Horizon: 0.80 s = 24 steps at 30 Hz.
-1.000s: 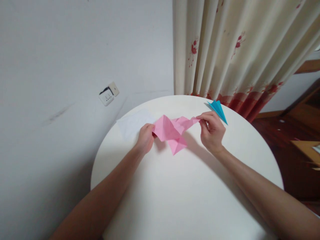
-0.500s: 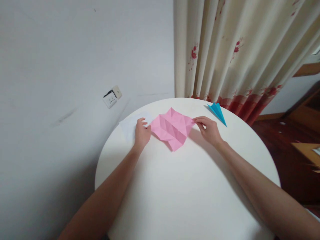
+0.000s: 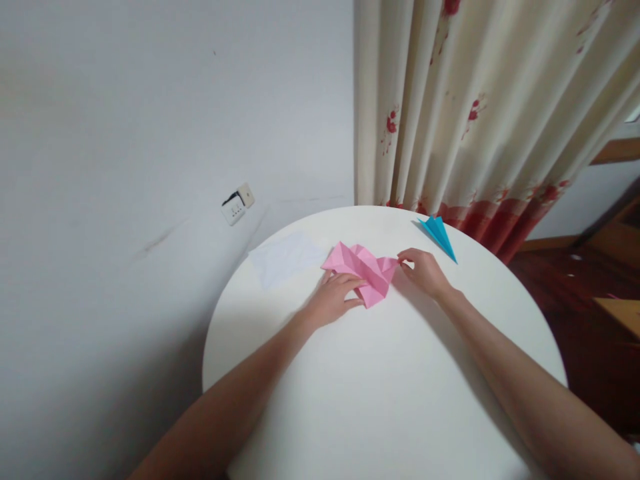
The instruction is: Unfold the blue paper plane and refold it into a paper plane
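White round table point(image 3: 380, 393) against a pale wall. Left hand point(image 3: 334, 300) lies flat, fingers spread, pressing the near-left part of a creased pink paper point(image 3: 367, 270) (half-collapsed). Right hand point(image 3: 424, 272) pinches its right corner. Paper's long axis runs left-right between the hands.

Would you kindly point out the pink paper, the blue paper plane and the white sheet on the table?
pink paper point(image 3: 373, 270), head view, on its creased middle.
blue paper plane point(image 3: 440, 232), head view, on its wing.
white sheet point(image 3: 285, 257), head view, on its flat middle.
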### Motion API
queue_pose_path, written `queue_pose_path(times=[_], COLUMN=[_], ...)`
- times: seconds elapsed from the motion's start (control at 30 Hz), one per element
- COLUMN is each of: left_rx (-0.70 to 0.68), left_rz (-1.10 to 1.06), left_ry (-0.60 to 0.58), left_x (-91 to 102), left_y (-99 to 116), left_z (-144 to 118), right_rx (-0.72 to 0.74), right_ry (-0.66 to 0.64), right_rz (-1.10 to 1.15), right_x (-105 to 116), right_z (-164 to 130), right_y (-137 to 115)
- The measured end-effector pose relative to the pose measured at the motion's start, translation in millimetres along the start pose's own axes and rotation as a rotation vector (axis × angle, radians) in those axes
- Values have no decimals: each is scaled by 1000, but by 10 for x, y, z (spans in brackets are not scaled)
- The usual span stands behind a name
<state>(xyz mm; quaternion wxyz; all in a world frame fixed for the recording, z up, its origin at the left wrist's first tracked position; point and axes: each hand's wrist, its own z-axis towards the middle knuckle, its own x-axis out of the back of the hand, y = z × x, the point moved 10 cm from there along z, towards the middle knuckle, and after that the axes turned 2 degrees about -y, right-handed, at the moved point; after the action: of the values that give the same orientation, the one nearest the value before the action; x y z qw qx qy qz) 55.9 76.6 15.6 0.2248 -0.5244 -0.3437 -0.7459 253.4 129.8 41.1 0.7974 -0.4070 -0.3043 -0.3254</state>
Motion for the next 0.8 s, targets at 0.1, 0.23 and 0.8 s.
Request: queue_pose_path(times=[0.1, 0.23, 0.8], left_rx=[21, 5, 568], left_rz=[-2, -151, -361], left_ry=[76, 358, 338], left_x=[131, 497, 401], left_y=[-65, -54, -761], left_z=[37, -21, -259], right_rx=[-2, 0, -373], right_ry=[68, 210, 310], right_rz=[115, 433, 514], right_x=[79, 273, -8], right_z=[-4, 11, -131], right_y=[53, 40, 239])
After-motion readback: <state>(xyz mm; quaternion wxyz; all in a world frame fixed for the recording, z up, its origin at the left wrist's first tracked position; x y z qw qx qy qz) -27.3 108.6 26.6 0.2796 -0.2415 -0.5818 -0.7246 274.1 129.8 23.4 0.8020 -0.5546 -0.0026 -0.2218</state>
